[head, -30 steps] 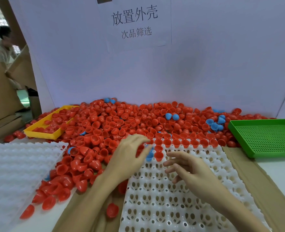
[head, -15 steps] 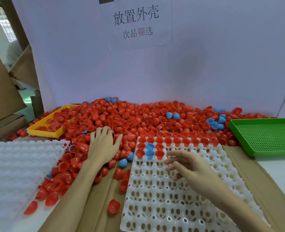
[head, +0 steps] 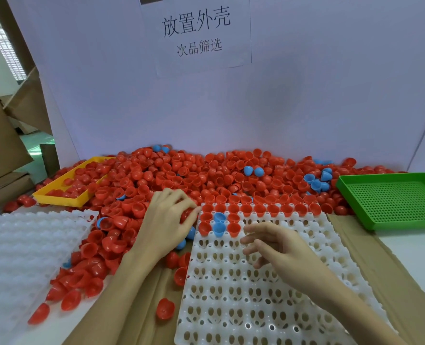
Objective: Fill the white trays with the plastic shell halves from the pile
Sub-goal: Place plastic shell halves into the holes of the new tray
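Left hand on the pile, right hand over the white tray

I see my left hand (head: 168, 221) at the near edge of the pile of shell halves (head: 206, 175), just left of the white tray (head: 256, 295), its fingers curled round a red shell half (head: 187, 215). My right hand (head: 278, 247) is above the tray's empty cells with fingers loosely spread, gripping nothing. The tray's far row is filled with red halves, and a few red and two blue halves sit in the next rows. A second white tray (head: 19, 250) lies on the tabletop at left, a yellow tray (head: 67, 195) behind it, a green tray (head: 393, 200) at right.
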Motion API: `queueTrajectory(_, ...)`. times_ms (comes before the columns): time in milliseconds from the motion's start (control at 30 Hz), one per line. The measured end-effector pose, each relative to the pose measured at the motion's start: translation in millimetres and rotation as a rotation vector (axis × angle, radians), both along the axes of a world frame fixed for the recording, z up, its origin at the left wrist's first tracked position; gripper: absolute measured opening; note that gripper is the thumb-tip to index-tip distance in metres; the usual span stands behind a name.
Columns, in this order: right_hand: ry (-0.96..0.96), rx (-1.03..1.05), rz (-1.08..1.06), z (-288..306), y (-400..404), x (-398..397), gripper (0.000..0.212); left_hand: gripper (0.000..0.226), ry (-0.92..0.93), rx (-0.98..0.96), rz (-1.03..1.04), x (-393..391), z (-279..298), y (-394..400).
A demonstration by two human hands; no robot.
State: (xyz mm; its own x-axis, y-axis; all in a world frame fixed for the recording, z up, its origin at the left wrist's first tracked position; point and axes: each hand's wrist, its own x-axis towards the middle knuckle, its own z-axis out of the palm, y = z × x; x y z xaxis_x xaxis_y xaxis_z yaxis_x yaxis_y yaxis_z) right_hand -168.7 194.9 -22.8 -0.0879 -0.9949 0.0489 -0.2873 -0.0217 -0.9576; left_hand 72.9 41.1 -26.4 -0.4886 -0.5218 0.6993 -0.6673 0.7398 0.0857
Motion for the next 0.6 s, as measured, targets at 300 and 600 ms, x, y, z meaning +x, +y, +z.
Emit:
queueTrajectory(300,0.009,-0.004,0.008,2.0,1.2,1.1,0.029,0.009,0.161,0.272,0.211,12.7,-2.9,-5.4)
queueTrajectory(600,-0.135,-0.069,0.015,4.8,2.5,3.2,0.039,0.03,0.521,0.694,-0.494,-27.0,20.6,51.4)
